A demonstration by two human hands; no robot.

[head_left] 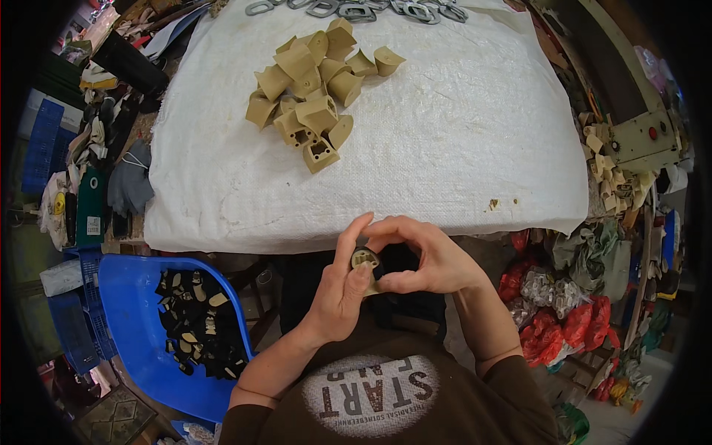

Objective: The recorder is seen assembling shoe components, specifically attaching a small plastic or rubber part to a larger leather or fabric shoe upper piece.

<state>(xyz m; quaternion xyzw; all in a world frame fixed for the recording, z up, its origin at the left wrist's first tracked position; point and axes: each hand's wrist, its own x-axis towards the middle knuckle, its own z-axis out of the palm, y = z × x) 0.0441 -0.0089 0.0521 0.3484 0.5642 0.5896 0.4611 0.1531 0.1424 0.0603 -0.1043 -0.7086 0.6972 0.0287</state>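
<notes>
In front of my body, near the table's front edge, a small beige plastic part with a dark rim is between my hands. My left hand pinches it, thumb across its face and index finger stretched up behind it. My right hand curves around its right side, with the thumb tip at its lower edge and the fingertips by my left index finger. Its underside is hidden by my fingers. Beyond, a heap of beige curved plastic pieces lies on the white woven sheet; some show square sockets.
Grey metal rings lie at the table's far edge. At lower left stands a blue plastic tub with black and beige pieces. Red and clear plastic bags are piled at right. A grey glove lies left of the sheet.
</notes>
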